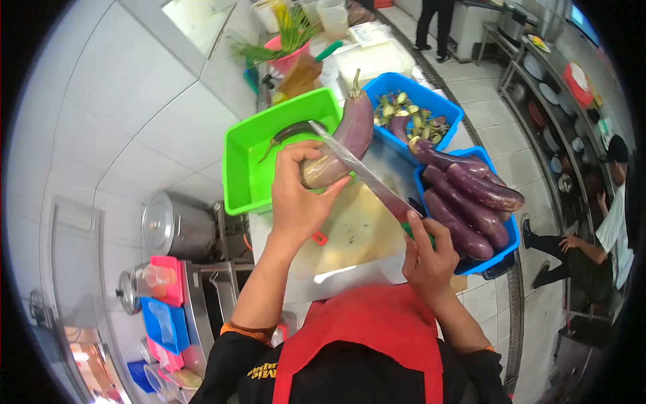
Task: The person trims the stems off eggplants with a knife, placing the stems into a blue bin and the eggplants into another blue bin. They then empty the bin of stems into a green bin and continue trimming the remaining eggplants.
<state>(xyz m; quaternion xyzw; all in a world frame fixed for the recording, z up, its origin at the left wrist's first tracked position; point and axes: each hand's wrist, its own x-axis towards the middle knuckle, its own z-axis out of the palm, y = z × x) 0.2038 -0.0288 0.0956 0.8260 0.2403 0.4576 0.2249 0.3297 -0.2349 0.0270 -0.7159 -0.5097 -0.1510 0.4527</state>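
Note:
My left hand [303, 195] grips the lower end of a large purple eggplant [355, 124], its stem pointing away from me. In my right hand [431, 256] is a knife [367, 176] with a green handle, its blade lying across the eggplant in this view. Beneath them is a worn, yellowish cutting board [356, 229]. A green tub [235, 182] stands to the left with one thin dark eggplant [291, 132] in it. On the right, a blue tub [513, 236] is heaped with several purple eggplants [471, 202].
Behind, another blue tub [452, 111] holds cut eggplant tops [417, 121]. A pink pot of green stalks [289, 60] and a wooden knife block [299, 77] stand at the back. A lidded steel pot [178, 225] is at left. A person [612, 222] sits near the right-hand shelves.

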